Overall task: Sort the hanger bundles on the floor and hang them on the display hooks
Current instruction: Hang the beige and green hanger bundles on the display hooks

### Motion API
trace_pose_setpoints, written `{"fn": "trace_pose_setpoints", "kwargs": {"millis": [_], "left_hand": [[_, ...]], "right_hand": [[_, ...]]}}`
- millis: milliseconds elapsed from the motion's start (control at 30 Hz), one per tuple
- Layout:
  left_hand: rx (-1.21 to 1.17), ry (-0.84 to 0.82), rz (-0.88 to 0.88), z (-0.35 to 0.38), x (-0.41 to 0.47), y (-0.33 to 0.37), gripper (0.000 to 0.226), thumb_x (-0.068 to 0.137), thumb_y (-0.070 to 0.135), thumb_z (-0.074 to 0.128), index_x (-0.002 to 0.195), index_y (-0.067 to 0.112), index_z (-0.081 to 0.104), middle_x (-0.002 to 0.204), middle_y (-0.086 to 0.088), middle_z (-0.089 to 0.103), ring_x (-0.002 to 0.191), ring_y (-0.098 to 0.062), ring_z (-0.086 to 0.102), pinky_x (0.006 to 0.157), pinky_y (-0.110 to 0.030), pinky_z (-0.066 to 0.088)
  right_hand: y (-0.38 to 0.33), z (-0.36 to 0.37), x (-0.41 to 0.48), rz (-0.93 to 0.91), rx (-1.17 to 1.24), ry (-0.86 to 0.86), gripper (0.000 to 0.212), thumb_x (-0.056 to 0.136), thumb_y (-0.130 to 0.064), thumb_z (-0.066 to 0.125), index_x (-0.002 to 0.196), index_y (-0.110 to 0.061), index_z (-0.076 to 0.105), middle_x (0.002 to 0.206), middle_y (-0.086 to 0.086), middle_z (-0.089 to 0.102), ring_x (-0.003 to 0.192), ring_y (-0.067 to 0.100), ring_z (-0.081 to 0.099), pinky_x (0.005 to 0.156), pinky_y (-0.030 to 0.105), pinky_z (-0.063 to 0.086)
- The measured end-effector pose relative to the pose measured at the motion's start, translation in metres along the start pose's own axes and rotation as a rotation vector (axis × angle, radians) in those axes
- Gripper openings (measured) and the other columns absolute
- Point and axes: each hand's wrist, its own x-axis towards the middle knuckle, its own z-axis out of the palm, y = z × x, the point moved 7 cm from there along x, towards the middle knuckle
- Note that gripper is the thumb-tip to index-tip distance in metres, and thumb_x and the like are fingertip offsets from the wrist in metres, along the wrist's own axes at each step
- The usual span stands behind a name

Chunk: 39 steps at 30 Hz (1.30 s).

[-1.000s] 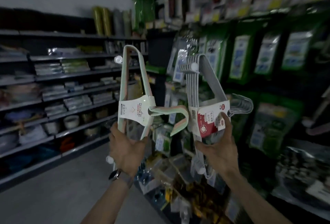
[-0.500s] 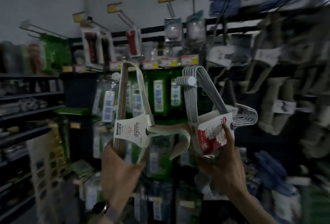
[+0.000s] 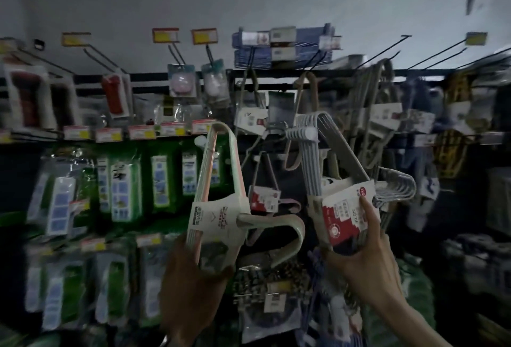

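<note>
Above my fingers (image 3: 369,209), raised for hanging, I judged: pastel hanger bundle (image 3: 215,208), which my left hand (image 3: 193,283) gripped; grey hanger bundle (image 3: 331,158), which my right hand (image 3: 367,258) pinched; display hooks (image 3: 383,52) beyond.

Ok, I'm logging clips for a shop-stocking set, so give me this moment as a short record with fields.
left hand: grips pastel hanger bundle, white label
right hand: grips grey hanger bundle at its red and white label
pose: both bundles held up side by side, hook ends pointing right
ahead: display hooks, some bare; hung hanger bundles below
progress: neither held bundle is on a hook yet
</note>
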Motion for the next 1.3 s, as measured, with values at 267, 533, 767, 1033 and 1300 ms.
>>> {"fn": "trace_pose_setpoints", "kwargs": {"millis": [267,533,767,1033,1300], "left_hand": [[0.053,-0.003,0.161,0.068,-0.003,0.093,0.113,0.057,0.053,0.093,0.149,0.024,0.034,0.140,-0.004,0.053,0.113,-0.034,0.062,0.086,-0.042,0.056],[0.058,0.093,0.157,0.137,-0.003,0.172,0.103,0.057,0.059,0.089,0.142,0.028,0.039,0.135,0.002,0.057,0.108,-0.029,0.065,0.082,-0.041,0.055],[0.176,0.125,0.242,0.166,0.030,0.257,0.101,0.045,0.075,0.075,0.131,0.032,0.045,0.126,0.004,0.061,0.107,-0.029,0.066,0.088,-0.045,0.055],[0.335,0.098,0.448,0.186,0.082,0.334,0.092,0.054,0.082,0.069,0.126,0.029,0.050,0.116,0.004,0.063,0.100,-0.025,0.065,0.082,-0.041,0.055],[0.331,0.122,0.487,0.202,0.122,0.378,0.092,0.038,0.089,0.057,0.108,0.030,0.053,0.094,0.002,0.067,0.077,-0.025,0.065,0.068,-0.040,0.059]], "right_hand": [[0.053,-0.066,0.061,0.018,0.018,0.030,0.127,0.067,-0.050,0.091,0.150,-0.069,-0.003,0.117,0.003,0.049,0.072,0.022,0.063,0.052,0.042,0.055],[0.119,-0.121,0.129,0.002,0.020,0.001,0.128,0.063,-0.057,0.089,0.144,-0.078,-0.008,0.121,0.006,0.056,0.077,0.029,0.067,0.062,0.045,0.058],[0.155,-0.148,0.166,-0.006,0.067,-0.006,0.128,0.060,-0.062,0.091,0.142,-0.081,-0.006,0.135,0.004,0.053,0.105,0.028,0.063,0.082,0.048,0.057],[0.180,-0.160,0.183,0.040,0.049,-0.019,0.130,0.054,-0.069,0.090,0.139,-0.083,-0.007,0.122,0.002,0.056,0.095,0.025,0.065,0.082,0.051,0.057],[0.188,-0.161,0.195,0.060,-0.003,0.006,0.129,0.056,-0.063,0.091,0.139,-0.083,-0.006,0.119,-0.001,0.054,0.096,0.023,0.063,0.085,0.049,0.057]]}}
